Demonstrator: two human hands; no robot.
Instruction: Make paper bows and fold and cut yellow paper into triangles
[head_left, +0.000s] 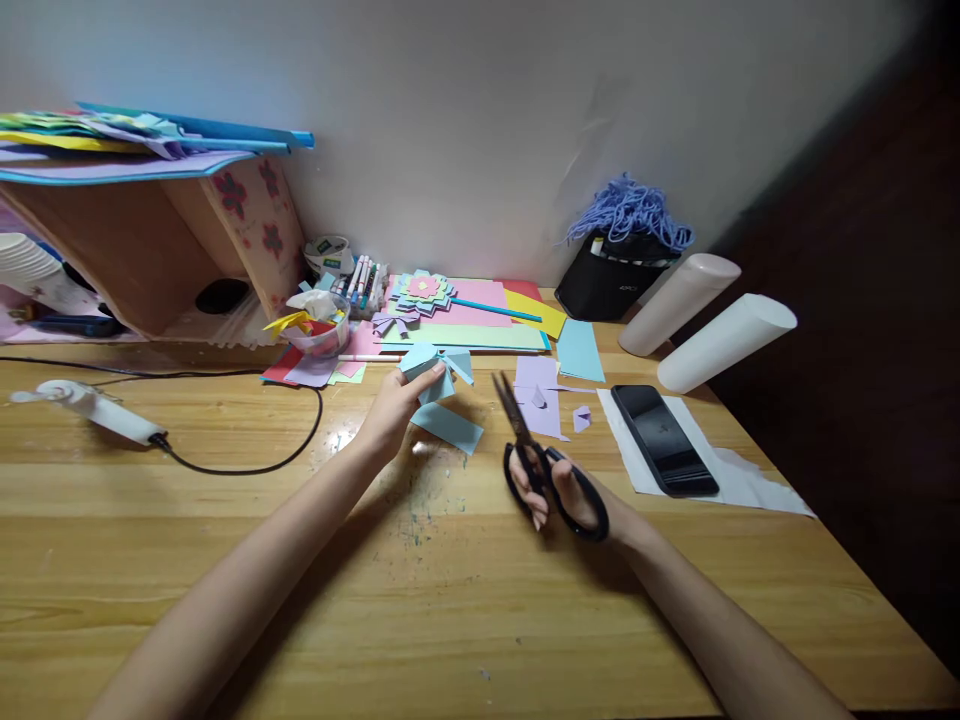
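Note:
My left hand (395, 408) pinches a folded light-blue paper piece (435, 368) just above the wooden table (225, 560). A flat light-blue paper scrap (448, 427) lies right under it. My right hand (564, 494) has its fingers through the black handles of a pair of scissors (525, 440). The blades are closed and point away toward the purple paper scraps (538, 392). The two hands are a short way apart, the left further from me.
Coloured sheets with a layered paper flower (424, 291) lie at the back. A bowl of scraps (318, 328), markers (362, 282), a black pouch with blue yarn (616, 270), two white cylinders (705, 318), a phone (663, 438) and a glue gun with cord (97, 408) surround the hands.

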